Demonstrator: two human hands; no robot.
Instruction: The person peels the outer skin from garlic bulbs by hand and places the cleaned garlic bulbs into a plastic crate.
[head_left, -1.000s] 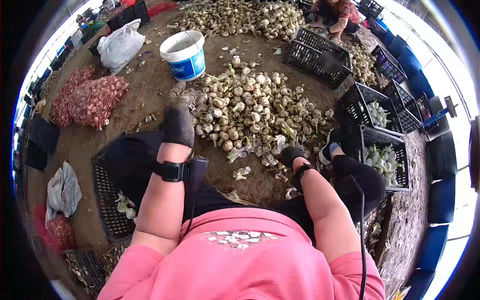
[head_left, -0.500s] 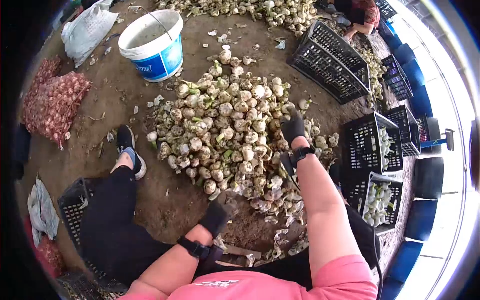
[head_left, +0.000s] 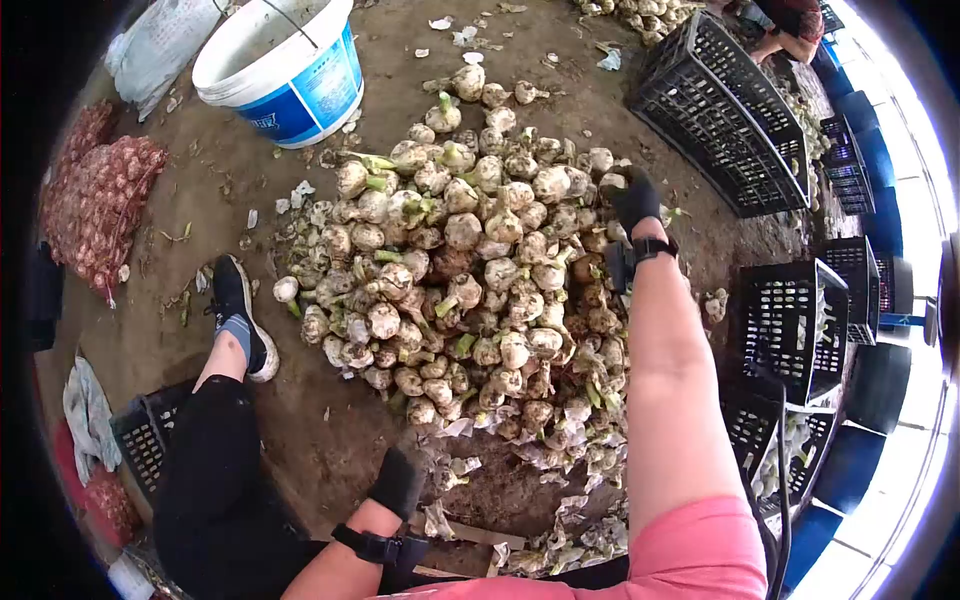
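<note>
Garlic bulbs (head_left: 462, 232) lie in a loose heap across mid-frame. Our right hand (head_left: 634, 196), dark-gloved, reaches to its upper right edge, fingers bent down over the bulbs; whether they pinch one we cannot tell. Our left hand (head_left: 399, 482), lower middle, hangs near the heap's bottom edge; fingertips blurred, grip unreadable.

Risks, as we judge them: bulbs sit stacked on one another with nothing walling them in, so a pull low on the right side could set upper ones rolling. The black module (head_left: 618, 264) at our right wrist sits close against the bulbs and could catch on stalks or knock some loose. Shed husks (head_left: 572, 432) below the heap could get scooped up with bulbs. The cable (head_left: 784, 490), lower right, might snag on a crate.

Surface: brown earth floor (head_left: 300, 425), scattered with dry skins. Room: white bucket with blue label (head_left: 318, 88) upper left, red mesh sack (head_left: 103, 205) at left, black crate (head_left: 722, 115) upper right, more stacked down the right. Another person (head_left: 795, 25) crouches at top right.
</note>
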